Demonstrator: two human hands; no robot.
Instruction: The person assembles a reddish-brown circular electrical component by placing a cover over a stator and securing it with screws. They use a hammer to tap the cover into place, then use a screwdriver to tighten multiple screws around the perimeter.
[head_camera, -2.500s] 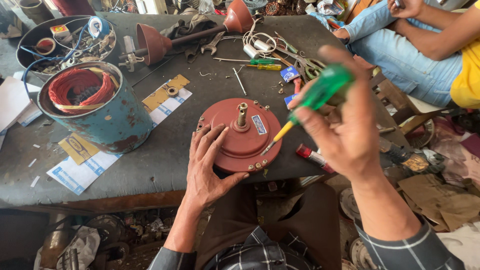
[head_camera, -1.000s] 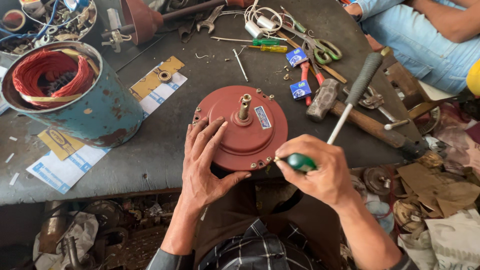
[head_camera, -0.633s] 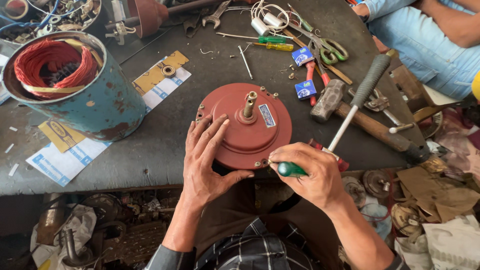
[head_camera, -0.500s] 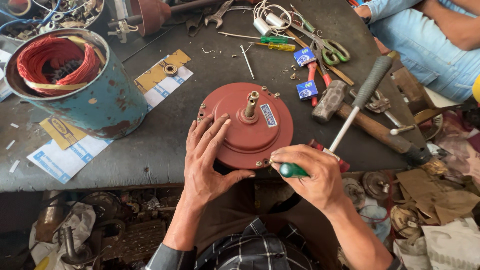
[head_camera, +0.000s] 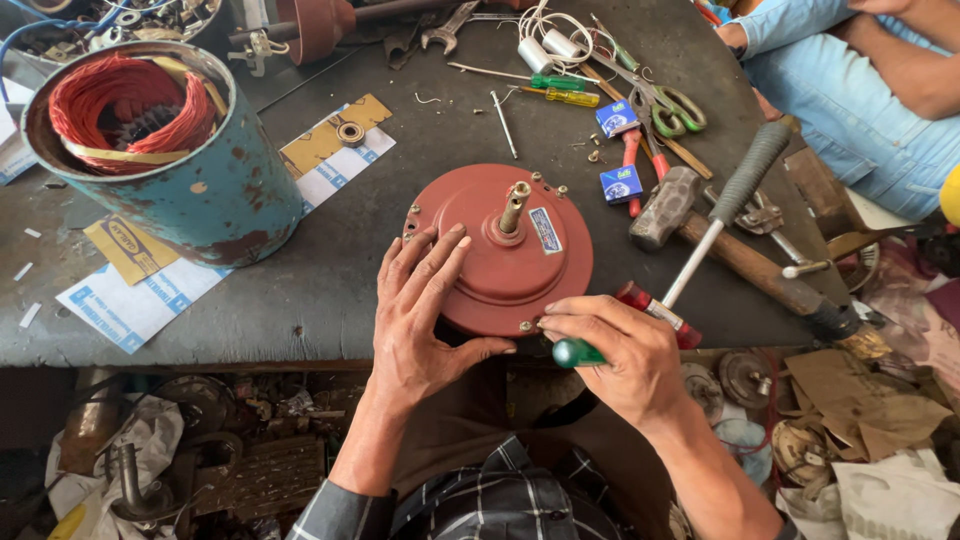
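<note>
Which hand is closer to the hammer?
Right. The right hand grips a green-handled screwdriver just below the hammer; the left hand lies on the red motor cover, farther left.

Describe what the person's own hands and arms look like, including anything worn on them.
Both hands, left hand and right hand, are bare: no gloves, rings or watch visible. The forearms are uncovered. Dark plaid sleeves with pale lines sit rolled up near the elbows.
</note>
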